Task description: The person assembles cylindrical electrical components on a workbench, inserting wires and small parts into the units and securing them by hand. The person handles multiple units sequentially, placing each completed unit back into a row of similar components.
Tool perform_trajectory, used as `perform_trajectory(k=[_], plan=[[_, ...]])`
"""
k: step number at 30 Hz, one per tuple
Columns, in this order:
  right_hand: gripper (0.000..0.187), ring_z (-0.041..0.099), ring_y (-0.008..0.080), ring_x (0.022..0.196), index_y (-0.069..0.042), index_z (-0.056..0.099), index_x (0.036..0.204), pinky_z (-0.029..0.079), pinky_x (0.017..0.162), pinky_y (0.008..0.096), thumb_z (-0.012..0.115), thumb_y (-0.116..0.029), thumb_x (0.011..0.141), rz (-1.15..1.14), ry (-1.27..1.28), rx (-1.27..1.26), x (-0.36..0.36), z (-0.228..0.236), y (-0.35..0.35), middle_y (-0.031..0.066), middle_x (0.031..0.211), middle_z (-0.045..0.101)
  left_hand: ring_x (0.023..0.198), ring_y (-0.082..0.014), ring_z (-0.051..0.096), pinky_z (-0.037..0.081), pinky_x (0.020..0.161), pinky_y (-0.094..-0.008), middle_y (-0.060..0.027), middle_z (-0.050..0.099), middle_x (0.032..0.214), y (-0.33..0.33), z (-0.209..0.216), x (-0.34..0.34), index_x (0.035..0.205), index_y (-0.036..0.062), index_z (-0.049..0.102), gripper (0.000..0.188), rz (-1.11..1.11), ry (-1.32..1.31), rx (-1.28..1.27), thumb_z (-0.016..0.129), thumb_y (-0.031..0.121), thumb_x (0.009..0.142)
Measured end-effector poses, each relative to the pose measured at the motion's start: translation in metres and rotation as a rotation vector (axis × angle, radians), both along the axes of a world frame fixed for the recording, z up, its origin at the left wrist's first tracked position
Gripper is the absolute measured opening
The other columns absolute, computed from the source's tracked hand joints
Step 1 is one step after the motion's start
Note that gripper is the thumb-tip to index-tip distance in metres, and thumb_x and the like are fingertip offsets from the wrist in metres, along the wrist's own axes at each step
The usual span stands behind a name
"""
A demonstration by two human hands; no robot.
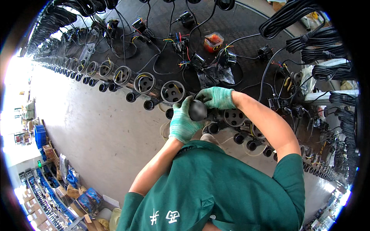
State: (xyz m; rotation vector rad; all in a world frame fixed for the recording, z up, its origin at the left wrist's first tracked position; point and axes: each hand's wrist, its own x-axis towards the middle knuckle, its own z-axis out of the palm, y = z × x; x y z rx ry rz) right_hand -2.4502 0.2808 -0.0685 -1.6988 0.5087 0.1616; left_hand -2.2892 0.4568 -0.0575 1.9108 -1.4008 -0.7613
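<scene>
Both my hands wear green knitted gloves and meet at the bench's near edge. My left hand (pixel 184 122) curls its fingers round the side of a dark, round-ended part (pixel 197 111), whose face is blurred. From the right, my right hand (pixel 217 97) bends its fingers against the upper rim of that part; what its fingertips pinch is hidden. Just left of them stands a clear-walled cylinder (pixel 172 92) with a holed inner disc and a yellow wire inside. A similar holed cylinder (pixel 234 117) sits under my right forearm.
Along the edge runs a long row of such cylinders with black side tubes (pixel 149 104). Small motors with coloured wires (pixel 197 61), a plastic tub with orange-red contents (pixel 214 41) and a crumpled plastic bag (pixel 216 75) lie on the dark bench. Coiled black cables (pixel 287 21) hang at the right.
</scene>
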Motion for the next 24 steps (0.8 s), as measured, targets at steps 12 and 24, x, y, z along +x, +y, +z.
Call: perform_trajectory(k=[12, 24], plan=[[0.039, 0.07, 0.0105, 0.083, -0.004, 0.07, 0.135, 0.056, 0.068, 0.0269, 0.07, -0.011, 0.097, -0.199, 0.068, 0.455, 0.003, -0.009, 0.009, 0.0062, 0.109, 0.078, 0.118, -0.0379, 0.062, 0.056, 0.103, -0.0447, -0.0223, 0.053, 0.133, -0.001, 0.013, -0.002, 0.148, 0.0059, 0.053, 0.101, 0.012, 0.046, -0.015, 0.101, 0.028, 0.062], [0.038, 0.073, 0.0163, 0.101, -0.008, 0.073, 0.133, 0.058, 0.094, 0.0327, 0.072, -0.011, 0.095, -0.025, 0.058, 0.0, 0.012, -0.004, 0.004, 0.0102, 0.117, 0.08, 0.122, -0.0392, 0.062, 0.057, 0.104, -0.0454, -0.0214, 0.052, 0.137, 0.007, 0.019, 0.005, 0.147, 0.0085, 0.056, 0.098, -0.002, 0.033, 0.051, 0.101, 0.03, 0.063]])
